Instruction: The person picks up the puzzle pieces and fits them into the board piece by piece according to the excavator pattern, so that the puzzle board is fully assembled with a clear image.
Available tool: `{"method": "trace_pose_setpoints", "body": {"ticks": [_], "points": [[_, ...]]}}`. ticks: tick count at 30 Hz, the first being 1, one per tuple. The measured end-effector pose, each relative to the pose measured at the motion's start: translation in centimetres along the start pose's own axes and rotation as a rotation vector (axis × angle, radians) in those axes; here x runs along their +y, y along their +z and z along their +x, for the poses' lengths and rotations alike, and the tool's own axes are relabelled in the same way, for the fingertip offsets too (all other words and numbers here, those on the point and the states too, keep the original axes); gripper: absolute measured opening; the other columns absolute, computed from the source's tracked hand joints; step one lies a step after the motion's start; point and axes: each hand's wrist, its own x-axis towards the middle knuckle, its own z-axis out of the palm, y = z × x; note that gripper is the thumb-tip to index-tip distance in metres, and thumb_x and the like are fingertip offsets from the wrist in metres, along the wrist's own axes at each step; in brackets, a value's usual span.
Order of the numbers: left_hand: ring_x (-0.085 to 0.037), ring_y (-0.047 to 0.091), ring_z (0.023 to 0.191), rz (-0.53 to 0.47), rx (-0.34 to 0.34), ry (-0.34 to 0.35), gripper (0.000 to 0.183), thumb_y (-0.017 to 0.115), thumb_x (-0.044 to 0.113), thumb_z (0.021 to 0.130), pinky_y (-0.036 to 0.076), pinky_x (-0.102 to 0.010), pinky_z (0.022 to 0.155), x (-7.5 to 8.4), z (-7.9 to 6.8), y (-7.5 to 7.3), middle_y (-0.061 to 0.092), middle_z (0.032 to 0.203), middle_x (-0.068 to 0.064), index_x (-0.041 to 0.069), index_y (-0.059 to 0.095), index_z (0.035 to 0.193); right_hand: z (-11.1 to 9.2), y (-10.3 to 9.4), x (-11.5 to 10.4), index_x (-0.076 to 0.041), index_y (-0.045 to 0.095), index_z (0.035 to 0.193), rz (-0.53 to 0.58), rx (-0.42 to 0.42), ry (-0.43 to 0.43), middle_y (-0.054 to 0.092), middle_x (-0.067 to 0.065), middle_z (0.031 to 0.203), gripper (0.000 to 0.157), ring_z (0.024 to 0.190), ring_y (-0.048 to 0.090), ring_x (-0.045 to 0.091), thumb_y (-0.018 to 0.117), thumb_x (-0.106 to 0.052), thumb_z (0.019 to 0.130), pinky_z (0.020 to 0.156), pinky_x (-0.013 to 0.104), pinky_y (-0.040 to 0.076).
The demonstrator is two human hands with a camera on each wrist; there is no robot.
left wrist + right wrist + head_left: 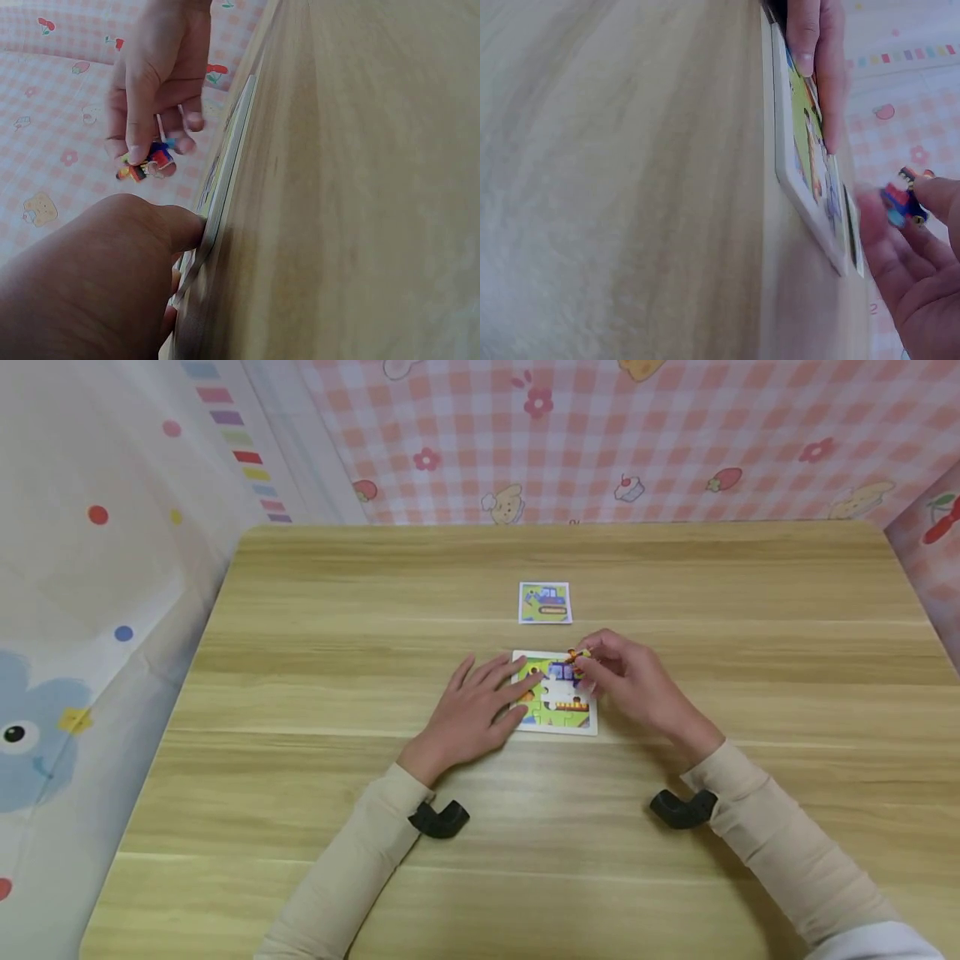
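A jigsaw puzzle board (592, 720) with a white frame lies on the table, its picture partly filled with green and yellow pieces around a white gap. My left hand (471, 710) rests over its left side with fingers spread; the thumb touches the edge in the left wrist view. Above the upper right corner, my right hand (633, 681) pinches colourful puzzle pieces (159, 156) between thumb and fingers. Red, blue and yellow show on these pieces, which are held up off the board. Part of the board's picture is hidden under the left fingers.
A small square picture card (545, 603) showing a blue digger lies just beyond the board. The wooden table (337, 610) meets a pink checked cloth (465, 443) at its back edge. Black curved mounts (441, 820) sit at both wrists.
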Motion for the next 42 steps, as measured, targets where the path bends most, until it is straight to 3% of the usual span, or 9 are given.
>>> {"method": "trace_pose_setpoints", "body": {"ticks": [4,9,14,21,24,29,32,35,42], "points": [[-0.021,0.012,0.159,0.001,-0.001,-0.001,0.053,0.033,0.045,0.111,-0.006,-0.050,0.128,0.0,0.0,0.0,0.026,0.171,0.002,0.032,0.034,0.163,0.1,-0.3,-0.3,-0.001,0.071,0.128,-0.054,0.012,-0.004,0.073,0.015,0.104,0.027,0.077,0.064,0.021,0.064,-0.010,0.103,0.061,0.022,0.054],[-0.021,0.012,0.159,0.008,-0.003,-0.004,0.053,0.033,0.045,0.111,-0.006,-0.050,0.128,0.0,0.0,0.0,0.025,0.171,0.002,0.032,0.033,0.163,0.2,-0.1,-0.5,0.000,0.073,0.113,-0.081,0.027,0.039,0.075,0.014,0.095,0.016,0.076,0.064,0.021,0.071,-0.007,0.098,0.060,0.021,0.053],[-0.021,0.012,0.159,0.014,-0.001,0.000,0.053,0.033,0.044,0.112,-0.006,-0.050,0.127,0.0,0.0,0.0,0.024,0.171,0.002,0.032,0.033,0.163,0.4,0.4,-0.3,0.001,0.075,0.109,-0.047,-0.034,0.107,0.076,0.014,0.093,0.014,0.074,0.066,0.018,0.069,-0.007,0.099,0.061,0.021,0.054],[-0.021,0.012,0.159,0.006,0.003,0.002,0.053,0.033,0.044,0.112,-0.006,-0.050,0.127,0.0,0.0,0.1,0.025,0.171,0.002,0.032,0.033,0.163,0.5,0.6,-0.3,0.003,0.075,0.118,-0.051,-0.079,0.178,0.076,0.015,0.102,0.022,0.081,0.067,0.020,0.064,-0.009,0.103,0.067,0.023,0.056],[-0.021,0.012,0.159,0.006,0.000,0.001,0.053,0.033,0.044,0.112,-0.006,-0.050,0.127,0.0,0.0,0.1,0.025,0.171,0.002,0.032,0.033,0.163,0.6,0.3,-0.6,-0.001,0.073,0.125,-0.099,-0.115,0.163,0.074,0.015,0.111,0.025,0.090,0.064,0.022,0.062,-0.012,0.105,0.073,0.024,0.054],[-0.021,0.012,0.159,0.002,0.002,0.002,0.053,0.034,0.044,0.111,-0.006,-0.050,0.127,0.0,0.0,-0.1,0.025,0.171,0.001,0.032,0.033,0.163,1.0,-0.1,-0.9,-0.001,0.064,0.117,-0.102,-0.202,0.106,0.068,0.014,0.099,0.016,0.077,0.062,0.023,0.063,-0.009,0.104,0.063,0.025,0.053],[-0.022,0.012,0.159,0.002,0.004,0.004,0.053,0.034,0.044,0.111,-0.006,-0.050,0.127,0.0,0.0,0.0,0.025,0.171,0.001,0.032,0.033,0.163,1.2,-0.1,-0.9,0.000,0.064,0.107,-0.100,-0.165,0.103,0.068,0.013,0.092,0.013,0.072,0.061,0.022,0.070,-0.007,0.099,0.058,0.024,0.052],[-0.022,0.012,0.159,0.003,0.003,0.006,0.053,0.034,0.044,0.111,-0.006,-0.050,0.127,0.0,0.0,0.0,0.025,0.171,0.001,0.032,0.032,0.163,1.5,0.0,-1.0,0.000,0.071,0.101,-0.150,-0.085,0.095,0.071,0.012,0.091,0.011,0.077,0.064,0.021,0.076,-0.007,0.095,0.063,0.023,0.054],[-0.021,0.012,0.159,0.000,0.003,0.002,0.053,0.032,0.045,0.112,-0.007,-0.050,0.127,0.0,-0.1,0.0,0.025,0.171,0.001,0.032,0.033,0.163,1.6,0.3,-0.9,-0.001,0.078,0.112,-0.186,-0.033,0.027,0.076,0.012,0.104,0.016,0.093,0.069,0.024,0.072,-0.005,0.097,0.084,0.037,0.057]]}}
